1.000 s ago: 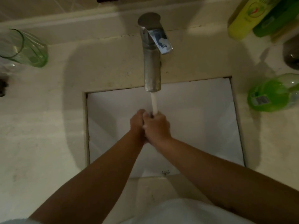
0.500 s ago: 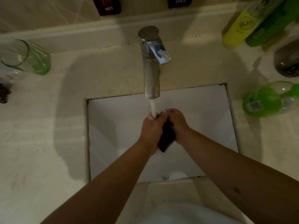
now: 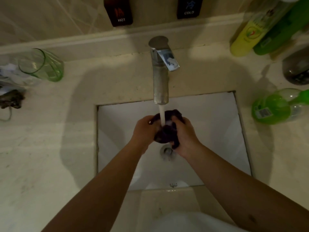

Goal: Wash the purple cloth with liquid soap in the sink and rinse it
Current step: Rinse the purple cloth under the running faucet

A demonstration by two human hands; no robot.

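Dark purple cloth (image 3: 167, 131); white sink (image 3: 209, 131) (green-tinted glass (image 3: 41, 65)).

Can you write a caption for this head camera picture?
Both hands scrub the purple cloth under running faucet water.

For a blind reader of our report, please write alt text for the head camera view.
Both hands, left hand and right hand, hold a bunched purple cloth under running water from the faucet, above the white sink. A green glass stands on the counter at left, green bottles at right.
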